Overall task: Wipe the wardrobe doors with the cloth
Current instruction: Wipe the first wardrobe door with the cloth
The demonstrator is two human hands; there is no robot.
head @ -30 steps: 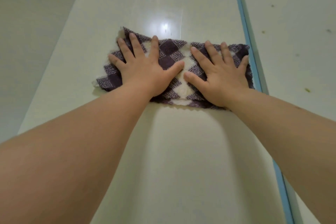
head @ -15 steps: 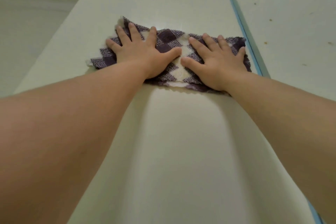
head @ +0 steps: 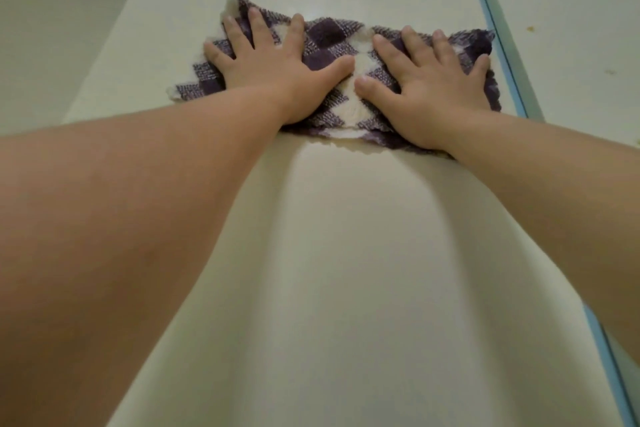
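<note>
A purple-and-white checked cloth (head: 332,42) lies spread flat against the pale cream wardrobe door (head: 346,253), high on the panel. My left hand (head: 273,69) presses palm-down on the cloth's left half with fingers spread. Beside it, my right hand (head: 433,90) presses the right half the same way, and the two thumbs nearly touch at the middle. The cloth's right edge stops just short of the blue strip (head: 502,45) between the doors. Both forearms stretch up from the bottom corners and hide part of the door.
Right of the blue strip is a second door panel (head: 571,28) with several small brownish specks. Left of the wiped door runs a plain pale wall (head: 52,28). The door's left edge passes close to the cloth's left end.
Both hands stayed flat on the cloth. The wardrobe's top edge, visible half a second ago, has left the view, and the cloth sits a little lower on the door than then.
</note>
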